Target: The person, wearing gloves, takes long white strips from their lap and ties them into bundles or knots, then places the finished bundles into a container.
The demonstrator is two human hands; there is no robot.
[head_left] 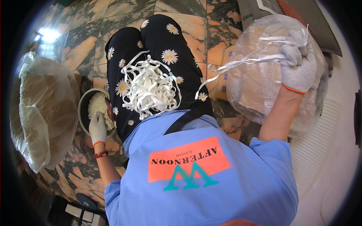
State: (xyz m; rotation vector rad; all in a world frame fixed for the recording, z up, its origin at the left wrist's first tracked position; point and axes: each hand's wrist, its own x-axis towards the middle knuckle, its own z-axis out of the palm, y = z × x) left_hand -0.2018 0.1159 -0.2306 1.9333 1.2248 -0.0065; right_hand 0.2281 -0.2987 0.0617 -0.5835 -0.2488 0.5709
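My left hand (pixel 97 128), in a white glove, rests on the white grainy filling inside a round metal bowl (pixel 83 105) on the floor beside my left leg. My right hand (pixel 298 62), also gloved, is raised and closed on several white plastic strips (pixel 249 58) that trail to the left. Behind it sits a large clear plastic bag (pixel 260 90) of pale material. A tangled pile of white strips (pixel 151 88) lies on my lap, on black trousers with daisy print.
Another large clear bag (pixel 41 113) with tan contents stands on the marbled tile floor at my left. A cardboard box (pixel 222 75) sits under the right bag. A white ribbed surface (pixel 324 143) lies at the right.
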